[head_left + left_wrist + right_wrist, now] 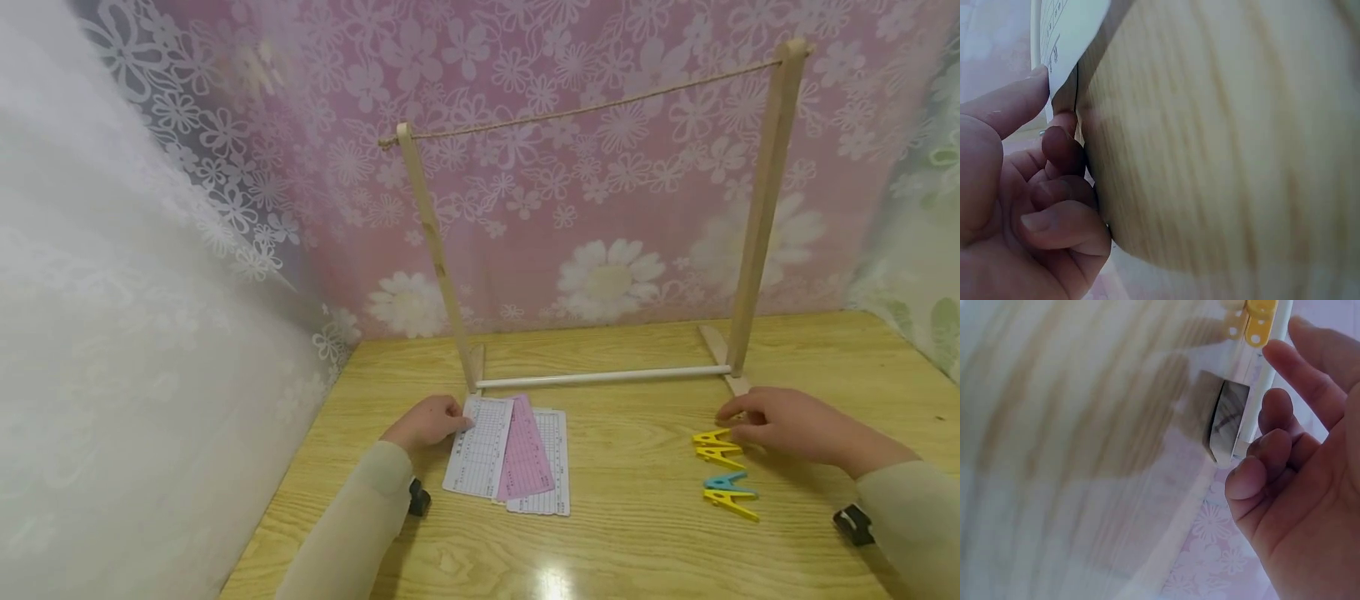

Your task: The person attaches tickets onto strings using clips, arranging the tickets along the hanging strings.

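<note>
My left hand pinches the left edge of a white printed slip, thumb on top and index finger beneath, as the left wrist view shows. That slip partly covers a pink printed slip, which overlaps another white slip to its right. On the right, my right hand hovers beside a yellow clothespin, thumb and index finger apart with nothing between them. Close by lie another yellow clothespin, a blue clothespin and a third yellow one in a loose column.
Behind the slips stands a wooden frame with a left post, a taller-looking right post, a twine line strung between their tops and a white bottom rod. A flowered curtain backs the wood-grain table.
</note>
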Action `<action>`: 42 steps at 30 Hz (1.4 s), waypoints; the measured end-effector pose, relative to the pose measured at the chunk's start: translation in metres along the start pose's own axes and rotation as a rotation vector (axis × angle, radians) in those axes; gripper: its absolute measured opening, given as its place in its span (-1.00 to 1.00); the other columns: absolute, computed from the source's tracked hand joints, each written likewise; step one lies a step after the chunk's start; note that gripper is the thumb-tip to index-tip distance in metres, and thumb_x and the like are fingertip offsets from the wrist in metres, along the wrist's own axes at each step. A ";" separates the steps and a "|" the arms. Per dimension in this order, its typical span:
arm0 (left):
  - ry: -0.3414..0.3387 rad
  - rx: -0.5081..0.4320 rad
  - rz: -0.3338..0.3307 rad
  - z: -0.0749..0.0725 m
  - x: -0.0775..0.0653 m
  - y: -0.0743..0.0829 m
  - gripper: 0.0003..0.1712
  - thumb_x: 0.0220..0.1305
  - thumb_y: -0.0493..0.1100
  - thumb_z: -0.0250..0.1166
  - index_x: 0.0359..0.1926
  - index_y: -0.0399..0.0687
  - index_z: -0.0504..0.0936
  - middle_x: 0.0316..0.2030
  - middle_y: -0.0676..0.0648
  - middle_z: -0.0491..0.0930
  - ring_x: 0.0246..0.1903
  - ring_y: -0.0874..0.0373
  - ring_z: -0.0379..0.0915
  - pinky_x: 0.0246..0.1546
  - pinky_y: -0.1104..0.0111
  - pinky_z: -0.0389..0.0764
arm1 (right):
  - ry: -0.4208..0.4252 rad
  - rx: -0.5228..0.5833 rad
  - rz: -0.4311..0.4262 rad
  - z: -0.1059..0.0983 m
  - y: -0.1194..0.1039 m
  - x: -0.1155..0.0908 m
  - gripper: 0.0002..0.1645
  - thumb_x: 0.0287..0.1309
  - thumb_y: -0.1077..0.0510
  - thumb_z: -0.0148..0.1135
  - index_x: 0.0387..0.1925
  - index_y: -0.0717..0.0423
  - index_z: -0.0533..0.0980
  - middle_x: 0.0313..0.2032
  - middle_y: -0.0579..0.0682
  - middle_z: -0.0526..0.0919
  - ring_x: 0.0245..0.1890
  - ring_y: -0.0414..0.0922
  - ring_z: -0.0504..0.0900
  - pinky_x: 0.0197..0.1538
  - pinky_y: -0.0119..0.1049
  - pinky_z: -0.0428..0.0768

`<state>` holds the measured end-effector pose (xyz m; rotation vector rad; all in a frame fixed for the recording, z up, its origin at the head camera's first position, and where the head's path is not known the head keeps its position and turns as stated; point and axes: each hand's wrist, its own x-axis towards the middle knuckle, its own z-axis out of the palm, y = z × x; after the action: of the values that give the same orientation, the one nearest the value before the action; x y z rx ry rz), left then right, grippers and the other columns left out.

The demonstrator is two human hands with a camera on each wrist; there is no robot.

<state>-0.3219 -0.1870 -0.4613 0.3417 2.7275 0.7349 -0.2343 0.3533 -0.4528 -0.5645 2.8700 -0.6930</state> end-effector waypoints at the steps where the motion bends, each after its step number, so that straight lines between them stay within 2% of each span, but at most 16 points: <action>1: 0.000 0.002 0.000 0.000 0.000 0.001 -0.69 0.37 0.09 0.33 -0.34 -0.03 0.59 -0.40 0.02 0.55 -0.41 0.13 0.40 -0.36 0.27 0.42 | -0.002 -0.005 -0.009 0.000 0.000 0.001 -0.65 0.33 -0.08 0.32 0.06 -0.05 0.66 -0.20 -0.24 0.61 -0.32 -0.33 0.51 -0.28 -0.25 0.53; 3: 0.000 0.006 0.004 0.000 -0.001 0.002 -0.70 0.38 0.07 0.32 -0.36 -0.03 0.58 -0.42 0.02 0.54 -0.43 0.14 0.39 -0.39 0.28 0.41 | -0.009 -0.007 -0.006 0.000 -0.002 0.004 -0.66 0.31 -0.12 0.33 0.04 -0.12 0.67 -0.20 -0.28 0.60 -0.31 -0.36 0.52 -0.27 -0.27 0.54; 8: 0.001 0.016 0.041 -0.002 -0.004 0.003 -0.68 0.41 0.03 0.31 -0.42 -0.06 0.55 -0.50 0.03 0.46 -0.50 0.16 0.32 -0.45 0.32 0.35 | -0.030 -0.016 -0.040 0.001 -0.007 0.010 -0.64 0.26 -0.18 0.35 0.00 -0.14 0.67 -0.13 -0.24 0.63 -0.22 -0.26 0.60 -0.20 -0.19 0.59; 12: -0.002 -0.004 0.052 -0.003 -0.005 0.002 -0.66 0.42 0.01 0.30 -0.44 -0.07 0.52 -0.53 0.03 0.41 -0.54 0.16 0.28 -0.48 0.32 0.32 | -0.048 -0.029 -0.032 0.003 -0.010 0.014 -0.64 0.23 -0.16 0.39 -0.02 -0.13 0.67 -0.12 -0.24 0.65 -0.22 -0.24 0.60 -0.20 -0.18 0.59; 17: 0.000 -0.004 0.064 -0.003 -0.005 -0.001 -0.66 0.43 0.01 0.30 -0.44 -0.07 0.50 -0.53 0.03 0.40 -0.54 0.16 0.26 -0.48 0.32 0.31 | -0.028 -0.051 -0.035 0.004 -0.010 0.018 -0.71 0.24 -0.08 0.40 -0.05 -0.10 0.67 -0.16 -0.23 0.67 -0.26 -0.28 0.59 -0.20 -0.16 0.59; 22: -0.006 -0.012 0.065 -0.001 -0.008 -0.003 -0.67 0.42 0.01 0.30 -0.42 -0.06 0.50 -0.51 0.02 0.42 -0.51 0.15 0.28 -0.45 0.31 0.32 | -0.019 -0.066 -0.023 0.003 -0.010 0.018 -0.66 0.24 -0.09 0.39 -0.02 -0.06 0.67 -0.17 -0.21 0.67 -0.25 -0.25 0.60 -0.19 -0.11 0.59; 27: 0.000 -0.026 0.056 -0.002 -0.009 -0.001 -0.67 0.42 0.02 0.30 -0.40 -0.07 0.50 -0.49 0.00 0.42 -0.51 0.13 0.28 -0.45 0.29 0.33 | -0.017 -0.083 0.005 0.000 -0.008 0.015 -0.62 0.27 -0.06 0.37 0.06 -0.02 0.65 -0.21 -0.22 0.63 -0.29 -0.25 0.55 -0.23 -0.13 0.56; 31: 0.010 -0.020 0.058 -0.005 -0.008 0.001 -0.67 0.43 0.01 0.29 -0.41 -0.07 0.50 -0.50 0.00 0.41 -0.52 0.13 0.27 -0.46 0.29 0.32 | -0.015 -0.158 -0.012 0.000 -0.004 0.014 -0.56 0.22 -0.05 0.42 0.08 0.03 0.65 -0.31 -0.22 0.51 -0.39 -0.27 0.43 -0.31 -0.22 0.47; 36: 0.003 -0.012 0.078 -0.004 -0.006 -0.001 -0.66 0.43 0.01 0.29 -0.44 -0.05 0.49 -0.52 0.03 0.40 -0.54 0.15 0.26 -0.48 0.31 0.31 | 0.001 -0.219 -0.008 0.001 0.004 0.010 -0.52 0.14 0.00 0.48 0.09 0.05 0.66 -0.39 -0.16 0.39 -0.46 -0.20 0.29 -0.38 -0.24 0.33; 42: 0.009 -0.029 0.097 0.001 -0.006 -0.006 -0.67 0.40 0.01 0.32 -0.45 -0.02 0.49 -0.52 0.04 0.41 -0.52 0.15 0.27 -0.46 0.30 0.32 | 0.000 -0.180 0.005 0.002 0.011 0.004 -0.56 0.15 -0.02 0.46 0.06 0.00 0.68 -0.37 -0.22 0.45 -0.45 -0.28 0.36 -0.34 -0.21 0.43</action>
<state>-0.3166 -0.1932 -0.4636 0.4684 2.7217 0.8030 -0.2409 0.3600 -0.4593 -0.5790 2.9516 -0.4356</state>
